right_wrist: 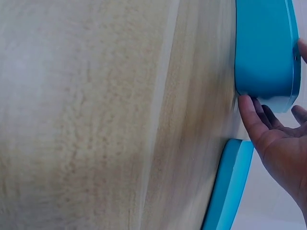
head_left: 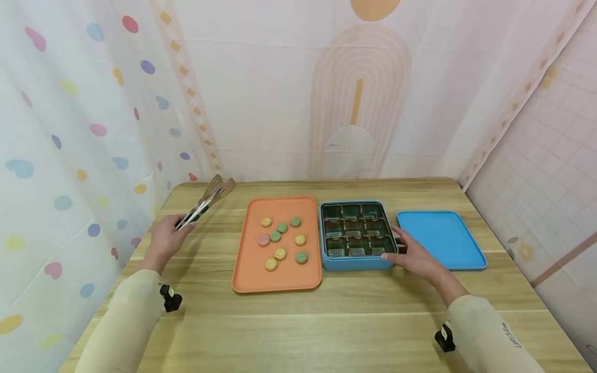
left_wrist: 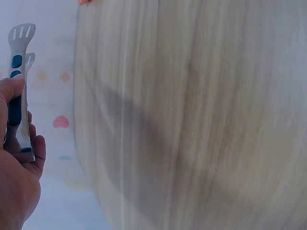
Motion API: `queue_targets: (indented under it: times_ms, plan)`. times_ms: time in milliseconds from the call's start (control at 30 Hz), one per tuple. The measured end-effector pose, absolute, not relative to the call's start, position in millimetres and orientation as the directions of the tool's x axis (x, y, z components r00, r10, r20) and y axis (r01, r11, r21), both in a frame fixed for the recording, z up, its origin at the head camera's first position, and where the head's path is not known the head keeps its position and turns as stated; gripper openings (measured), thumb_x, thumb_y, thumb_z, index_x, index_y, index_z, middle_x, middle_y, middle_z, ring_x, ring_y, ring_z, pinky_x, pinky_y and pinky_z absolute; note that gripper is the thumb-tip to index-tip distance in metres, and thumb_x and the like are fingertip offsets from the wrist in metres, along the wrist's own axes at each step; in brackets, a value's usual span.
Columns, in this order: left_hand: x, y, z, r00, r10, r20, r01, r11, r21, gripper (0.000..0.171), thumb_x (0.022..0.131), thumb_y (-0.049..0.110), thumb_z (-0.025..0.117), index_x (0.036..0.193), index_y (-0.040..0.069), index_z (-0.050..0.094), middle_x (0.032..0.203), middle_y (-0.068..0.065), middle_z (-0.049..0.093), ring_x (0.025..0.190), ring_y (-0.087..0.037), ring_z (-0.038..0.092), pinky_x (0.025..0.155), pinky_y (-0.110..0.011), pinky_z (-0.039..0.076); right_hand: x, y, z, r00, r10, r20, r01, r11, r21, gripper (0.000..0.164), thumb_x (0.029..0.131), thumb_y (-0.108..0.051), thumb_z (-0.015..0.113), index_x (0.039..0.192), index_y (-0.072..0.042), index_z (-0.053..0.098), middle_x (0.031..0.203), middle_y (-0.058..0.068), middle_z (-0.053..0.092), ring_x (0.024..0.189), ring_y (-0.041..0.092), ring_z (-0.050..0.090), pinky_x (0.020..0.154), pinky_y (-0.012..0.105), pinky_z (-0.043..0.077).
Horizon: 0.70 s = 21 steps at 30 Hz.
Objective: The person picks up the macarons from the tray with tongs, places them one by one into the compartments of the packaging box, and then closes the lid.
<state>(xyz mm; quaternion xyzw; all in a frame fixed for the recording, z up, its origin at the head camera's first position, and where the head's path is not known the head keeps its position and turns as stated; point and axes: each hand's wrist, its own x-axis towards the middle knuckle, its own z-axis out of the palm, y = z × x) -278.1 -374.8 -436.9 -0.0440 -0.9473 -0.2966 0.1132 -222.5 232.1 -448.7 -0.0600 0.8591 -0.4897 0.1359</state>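
In the head view my left hand (head_left: 169, 239) grips a pair of metal tongs (head_left: 205, 203) with slotted ends and dark grip pads, held up at the table's left side. The left wrist view has the tongs (left_wrist: 19, 96) between thumb and curled fingers. My right hand (head_left: 415, 255) rests against the right side of a blue box (head_left: 356, 263), thumb at its front right corner. The right wrist view shows fairly straight fingers (right_wrist: 252, 112) touching the box (right_wrist: 266, 48). A dark divider tray (head_left: 354, 228) with several vacant compartments sits inside the box.
Left of the box lies an orange tray (head_left: 252, 277) bearing several small round pieces, such as a yellow one (head_left: 280, 254), a green one (head_left: 301, 257) and a pink one (head_left: 264, 240). A blue lid (head_left: 440, 238) lies to the right. A patterned curtain (head_left: 261, 103) hangs behind the table.
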Motion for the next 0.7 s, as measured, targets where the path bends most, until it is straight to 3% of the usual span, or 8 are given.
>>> queue_targets:
  times_ms: [367,600,700]
  plan:
    - [-276.2,-360.5,-430.3,-0.967,0.051,0.251,0.189,0.804,0.563,0.031,0.102,0.023,0.058,0.116,-0.004,0.065,0.077,-0.012,0.053,0.059,-0.022,0.044,0.056,-0.037,0.037,-225.6,227.8,-445.7,-0.957,-0.225,-0.180,0.024,0.561,-0.827,0.100,0.090,-0.034,0.075,0.159,-0.006,0.009,0.158,0.030,0.013,0.142,0.052,0.018,0.106,0.066,0.026]
    - [-268.4,-354.8,-429.1,-0.964,0.045,0.261,0.189,0.806,0.561,0.041,0.102,0.029,0.058,0.124,-0.006,0.061,0.101,-0.020,0.055,0.078,-0.028,0.046,0.067,-0.039,0.037,-225.2,229.4,-451.4,-0.962,-0.212,-0.174,0.040,0.519,-0.854,0.098,0.091,-0.032,0.074,0.159,-0.006,0.009,0.153,0.032,0.026,0.139,0.049,0.027,0.104,0.062,0.032]
    - [-264.0,-351.3,-427.0,-0.967,0.048,0.251,0.187,0.800,0.570,0.044,0.102,0.031,0.057,0.127,-0.006,0.060,0.107,-0.022,0.055,0.082,-0.029,0.046,0.069,-0.040,0.037,-223.9,229.7,-452.0,-0.963,-0.209,-0.169,0.042,0.504,-0.863,0.097,0.091,-0.032,0.074,0.159,-0.007,0.009,0.154,0.031,0.025,0.139,0.048,0.027,0.105,0.062,0.032]
